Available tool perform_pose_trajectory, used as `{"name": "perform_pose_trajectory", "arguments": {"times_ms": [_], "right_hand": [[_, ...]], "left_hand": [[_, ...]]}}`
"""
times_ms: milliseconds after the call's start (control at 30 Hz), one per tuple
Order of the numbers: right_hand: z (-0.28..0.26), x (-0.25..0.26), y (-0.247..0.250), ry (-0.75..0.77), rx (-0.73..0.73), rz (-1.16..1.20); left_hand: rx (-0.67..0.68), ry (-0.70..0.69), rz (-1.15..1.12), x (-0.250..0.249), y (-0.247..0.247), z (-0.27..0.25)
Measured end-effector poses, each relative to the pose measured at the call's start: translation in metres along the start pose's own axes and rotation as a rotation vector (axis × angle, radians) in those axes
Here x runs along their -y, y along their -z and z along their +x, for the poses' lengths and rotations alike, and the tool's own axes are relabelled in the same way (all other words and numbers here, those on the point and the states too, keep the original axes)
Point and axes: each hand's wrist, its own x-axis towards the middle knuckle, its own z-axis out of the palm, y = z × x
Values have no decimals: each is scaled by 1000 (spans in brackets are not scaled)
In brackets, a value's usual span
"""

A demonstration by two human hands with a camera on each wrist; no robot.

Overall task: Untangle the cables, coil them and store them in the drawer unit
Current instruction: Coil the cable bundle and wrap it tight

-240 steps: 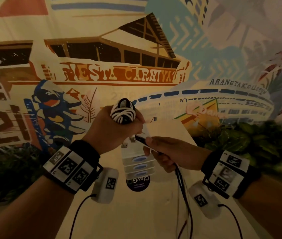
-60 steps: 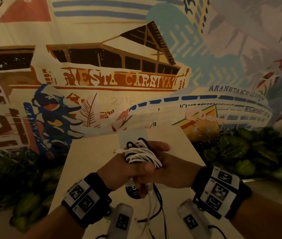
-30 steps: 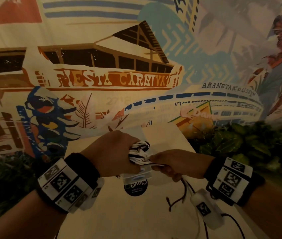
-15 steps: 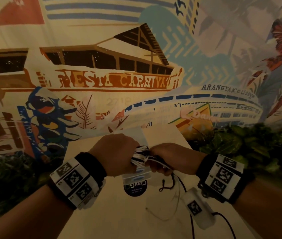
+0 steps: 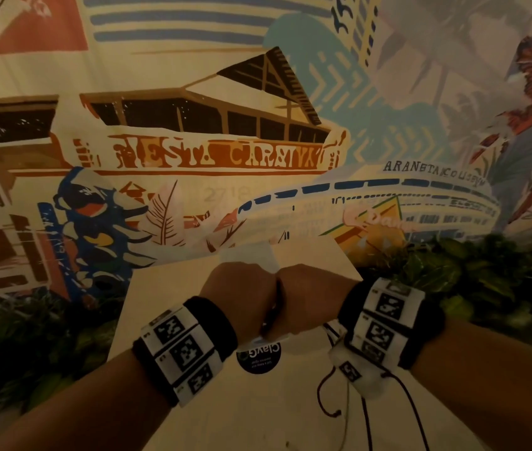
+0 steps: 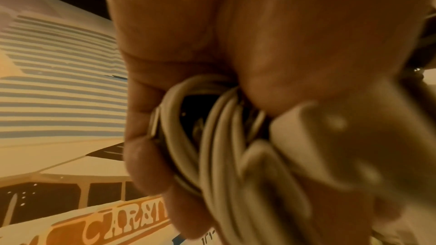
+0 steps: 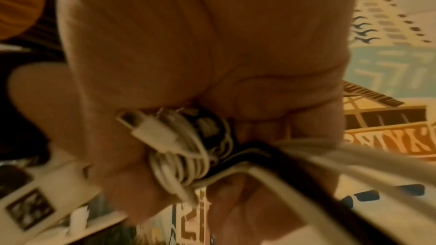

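While loose dark cable ends trail over the near part of the pale table below the right wrist, both fists are raised above it and pressed knuckle to knuckle. Seen from the head view, the left hand and the right hand hide the bundle between them almost wholly. Closer wrist views show more: the left hand's fingers are curled tight around a coil of white cable, its loops packed side by side against the palm. Through the right wrist view the same white coil appears with a white plug lying across it, and the right hand's fingers are clenched on white and black strands that run off toward the right. Just under the hands a round black sticker lies on the table, touching the foot of the clear drawer unit, which stands behind the fists and is mostly hidden by them. Green foliage flanks the table on both sides, and a painted mural fills the far wall.
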Motion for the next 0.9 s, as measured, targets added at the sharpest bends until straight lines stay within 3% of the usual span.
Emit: {"name": "perform_pose_trajectory", "arguments": {"times_ms": [133, 300, 400, 500, 733, 900], "right_hand": [[6, -1, -18, -66, -79, 39], [12, -6, -26, -27, -16, -32], [6, -10, -25, 25, -8, 48], [-4, -15, -18, 7, 2, 292], [-20, -30, -2, 51, -50, 696], [-26, -23, 3, 143, -56, 995]], "left_hand": [[53, 32, -1, -6, -4, 1], [127, 31, -83, 3, -4, 1], [69, -6, -179, 11, -7, 3], [23, -43, -420, 32, -13, 3], [31, -70, -1265, 69, -38, -8], [92, -213, -1524, 42, -39, 1]]}}
